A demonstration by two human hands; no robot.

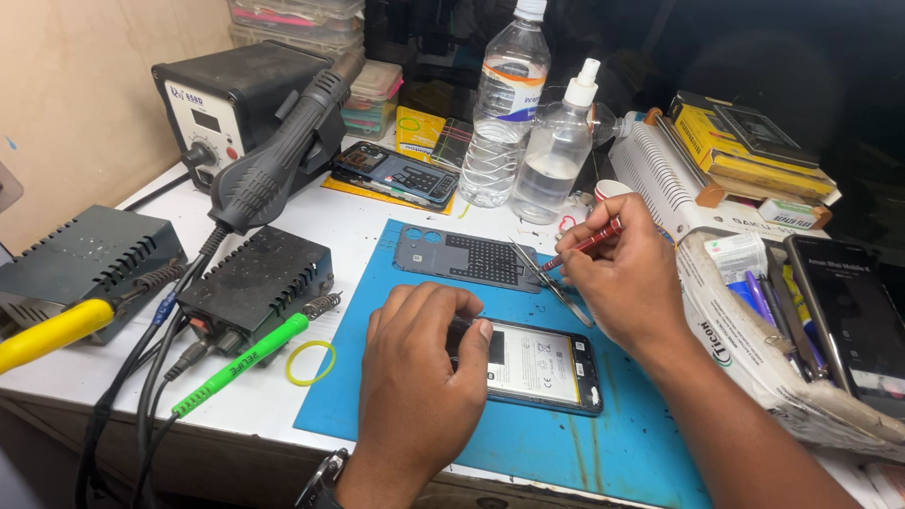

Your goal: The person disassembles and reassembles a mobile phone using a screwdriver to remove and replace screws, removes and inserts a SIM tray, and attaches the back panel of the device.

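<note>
An opened smartphone [542,369] with its white battery exposed lies on a blue work mat [556,443]. My left hand [419,377] rests on the phone's left end, fingers curled over it. My right hand [622,273] hovers above the phone's far right corner and grips a thin red-handled tool [584,245] pointing down-left. Metal tweezers [547,278] lie on the mat just under that hand. A grey phone back cover [467,256] lies at the mat's far edge.
A hot-air station [236,104] with its nozzle handle, two dark power units [255,278] and green [240,363] and yellow [52,335] soldering irons crowd the left. Two clear bottles [533,123] stand behind the mat. Another phone [396,174] lies near them. Boxes and tools pile up at right.
</note>
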